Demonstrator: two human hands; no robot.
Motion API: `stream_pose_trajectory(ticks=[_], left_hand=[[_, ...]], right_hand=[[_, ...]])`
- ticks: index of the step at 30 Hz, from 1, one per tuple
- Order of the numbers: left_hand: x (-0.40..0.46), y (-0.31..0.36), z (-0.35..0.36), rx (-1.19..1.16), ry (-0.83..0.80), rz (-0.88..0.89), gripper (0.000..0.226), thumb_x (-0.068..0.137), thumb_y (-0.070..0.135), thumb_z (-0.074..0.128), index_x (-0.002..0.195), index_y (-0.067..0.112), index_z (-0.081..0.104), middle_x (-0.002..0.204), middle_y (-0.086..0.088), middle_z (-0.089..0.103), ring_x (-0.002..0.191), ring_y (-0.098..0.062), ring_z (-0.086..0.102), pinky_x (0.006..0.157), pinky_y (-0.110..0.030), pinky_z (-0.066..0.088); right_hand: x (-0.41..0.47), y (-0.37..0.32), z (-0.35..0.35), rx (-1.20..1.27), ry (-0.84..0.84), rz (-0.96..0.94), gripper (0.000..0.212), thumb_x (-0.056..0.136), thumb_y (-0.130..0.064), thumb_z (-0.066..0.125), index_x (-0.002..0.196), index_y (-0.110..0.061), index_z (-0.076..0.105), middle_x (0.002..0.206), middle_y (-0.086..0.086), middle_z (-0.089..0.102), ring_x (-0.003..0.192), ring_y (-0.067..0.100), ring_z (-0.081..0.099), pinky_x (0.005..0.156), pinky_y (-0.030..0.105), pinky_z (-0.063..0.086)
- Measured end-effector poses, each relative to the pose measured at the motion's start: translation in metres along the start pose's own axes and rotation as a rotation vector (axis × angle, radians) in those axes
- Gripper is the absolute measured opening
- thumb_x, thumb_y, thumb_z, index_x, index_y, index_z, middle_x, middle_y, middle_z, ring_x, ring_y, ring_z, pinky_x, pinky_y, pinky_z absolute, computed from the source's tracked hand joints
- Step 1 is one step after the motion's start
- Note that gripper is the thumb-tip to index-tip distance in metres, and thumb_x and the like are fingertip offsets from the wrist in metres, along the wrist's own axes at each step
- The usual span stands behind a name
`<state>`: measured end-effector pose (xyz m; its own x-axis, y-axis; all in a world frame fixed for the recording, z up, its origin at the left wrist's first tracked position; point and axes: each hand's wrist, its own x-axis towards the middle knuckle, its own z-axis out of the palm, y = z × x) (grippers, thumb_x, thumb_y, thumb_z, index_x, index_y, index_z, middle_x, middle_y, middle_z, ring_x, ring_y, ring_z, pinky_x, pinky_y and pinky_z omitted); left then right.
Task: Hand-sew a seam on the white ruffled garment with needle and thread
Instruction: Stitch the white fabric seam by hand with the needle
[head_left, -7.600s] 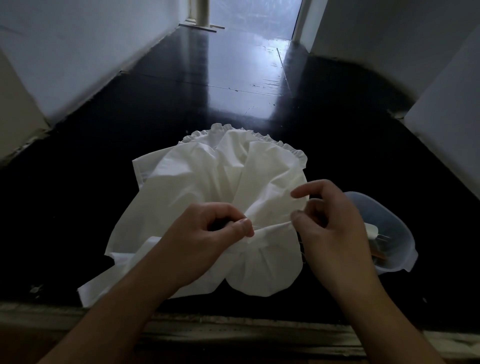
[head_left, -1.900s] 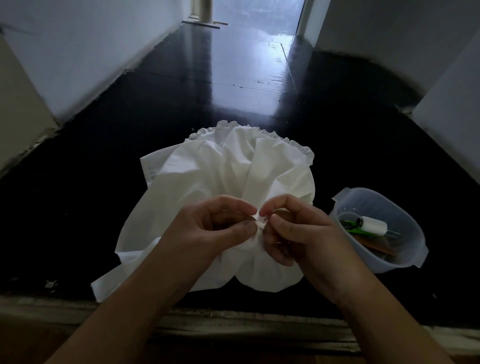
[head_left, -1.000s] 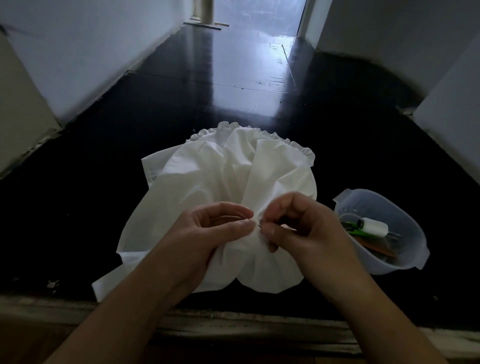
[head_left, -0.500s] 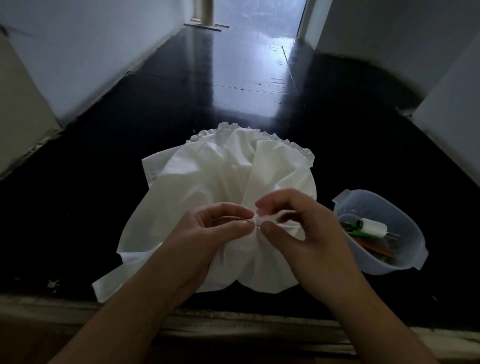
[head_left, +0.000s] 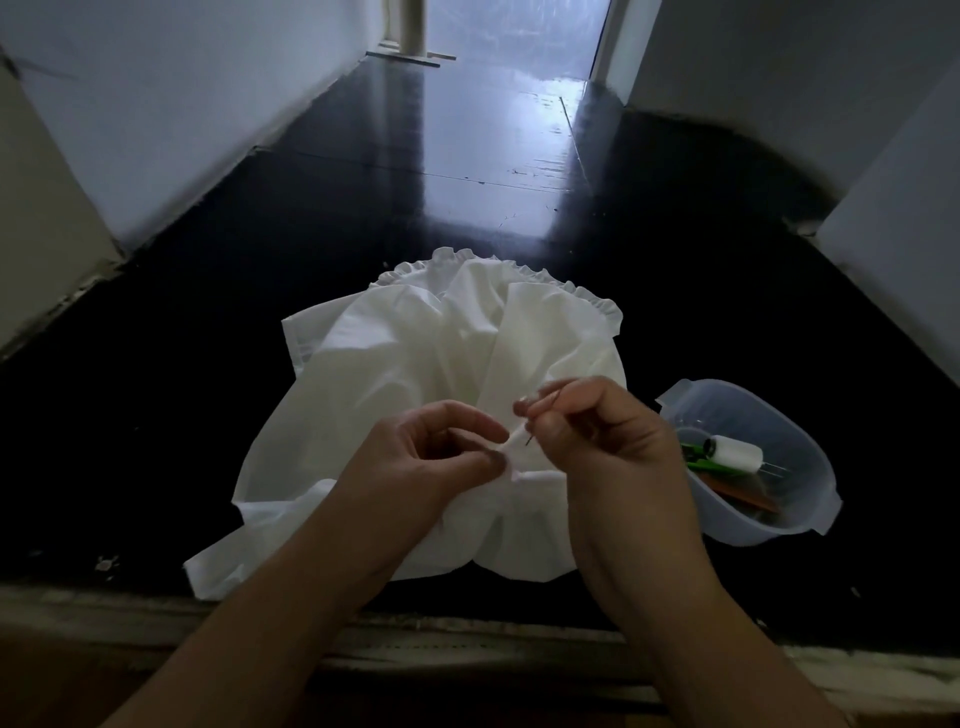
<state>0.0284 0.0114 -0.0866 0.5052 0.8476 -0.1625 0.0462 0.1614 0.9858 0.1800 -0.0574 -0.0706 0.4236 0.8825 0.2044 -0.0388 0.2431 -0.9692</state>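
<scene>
I see the white ruffled cotton garment (head_left: 415, 364) lying spread on the glossy black floor (head_left: 208, 312), its near edge raised between my hands. My left hand (head_left: 431, 457) pinches the folded seam edge; my right hand (head_left: 597, 441) has its grip pressed on the thin steel needle (head_left: 530, 441), beside the fold. I judge a stitch is in progress. Next the needle tip must enter the fold close to the left fingers, gently.

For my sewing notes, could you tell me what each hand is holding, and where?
The left hand pinches a gathered fold of the white garment at its near edge; the right hand pinches the needle near its upper end.
</scene>
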Motion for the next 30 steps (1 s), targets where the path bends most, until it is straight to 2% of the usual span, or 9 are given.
stream_pose_trajectory(ticks=[3,6,9,12,15,19,23,26,30], left_hand=[[0.001,0.001,-0.001,0.143,0.004,0.051,0.021,0.092,0.012,0.074,0.090,0.032,0.080,0.081,0.003,0.072,0.086,-0.031,0.071,0.081,-0.041,0.057],[0.000,0.005,-0.001,0.215,-0.067,0.102,0.030,0.095,0.009,0.067,0.094,0.034,0.083,0.080,-0.008,0.066,0.074,-0.033,0.056,0.071,-0.039,0.043],[-0.003,0.009,0.001,0.329,-0.142,0.115,0.033,0.098,0.009,0.062,0.089,0.033,0.084,0.068,-0.020,0.058,0.061,-0.035,0.044,0.065,-0.032,0.035],[-0.005,0.010,0.002,0.423,-0.140,0.130,0.030,0.095,0.011,0.063,0.081,0.031,0.081,0.052,0.006,0.044,0.055,-0.018,0.037,0.054,-0.021,0.032],[-0.009,0.013,0.001,0.488,-0.139,0.179,0.017,0.095,0.024,0.070,0.082,0.031,0.080,0.058,0.015,0.058,0.058,-0.002,0.049,0.059,-0.013,0.037],[-0.011,0.018,0.000,0.577,-0.103,0.251,0.010,0.094,0.028,0.074,0.085,0.029,0.079,0.059,0.028,0.061,0.055,0.005,0.054,0.059,-0.007,0.038],[-0.012,0.020,-0.004,0.626,-0.080,0.275,0.011,0.094,0.032,0.074,0.083,0.032,0.077,0.055,0.022,0.059,0.049,0.000,0.049,0.055,-0.013,0.038],[-0.013,0.023,-0.006,0.681,-0.065,0.286,0.012,0.095,0.030,0.074,0.084,0.031,0.076,0.055,0.027,0.058,0.052,0.003,0.053,0.059,-0.010,0.040],[-0.014,0.022,-0.014,0.757,-0.021,0.285,0.013,0.093,0.033,0.075,0.080,0.031,0.075,0.054,0.018,0.059,0.058,-0.003,0.058,0.061,-0.009,0.040]], right_hand=[[0.007,-0.008,-0.005,0.180,0.028,0.069,0.010,0.082,-0.014,0.067,0.082,-0.004,0.066,0.090,0.009,0.073,0.102,0.028,0.072,0.097,0.039,0.057],[0.011,-0.016,-0.014,0.372,0.021,0.130,0.014,0.091,-0.011,0.058,0.079,-0.007,0.063,0.080,0.011,0.066,0.092,0.032,0.070,0.098,0.044,0.055],[0.011,-0.026,-0.019,0.453,0.014,0.160,0.023,0.101,-0.005,0.048,0.079,-0.008,0.055,0.071,0.007,0.055,0.072,0.025,0.062,0.083,0.041,0.058],[0.010,-0.035,-0.024,0.414,0.030,0.135,0.025,0.103,0.000,0.042,0.082,-0.009,0.051,0.068,0.005,0.042,0.056,0.019,0.041,0.057,0.030,0.046],[0.008,-0.035,-0.031,0.139,0.039,0.092,0.018,0.104,-0.002,0.048,0.087,-0.006,0.052,0.065,0.006,0.042,0.054,0.019,0.030,0.052,0.029,0.029],[-0.003,-0.029,-0.032,-0.452,-0.073,0.070,0.017,0.105,-0.012,0.053,0.093,-0.022,0.060,0.064,-0.003,0.055,0.056,0.012,0.046,0.053,0.028,0.037],[-0.010,-0.027,-0.028,-0.971,-0.323,-0.041,0.007,0.103,-0.034,0.056,0.098,-0.034,0.060,0.068,-0.007,0.059,0.068,0.004,0.058,0.057,0.020,0.040],[-0.009,-0.029,-0.024,-1.155,-0.370,-0.056,0.008,0.097,-0.045,0.062,0.093,-0.039,0.063,0.059,-0.009,0.049,0.074,-0.004,0.056,0.057,0.016,0.037],[-0.004,-0.031,-0.032,-1.223,-0.297,-0.029,0.014,0.095,-0.040,0.068,0.082,-0.038,0.063,0.057,-0.011,0.051,0.070,-0.004,0.057,0.055,0.016,0.039]])
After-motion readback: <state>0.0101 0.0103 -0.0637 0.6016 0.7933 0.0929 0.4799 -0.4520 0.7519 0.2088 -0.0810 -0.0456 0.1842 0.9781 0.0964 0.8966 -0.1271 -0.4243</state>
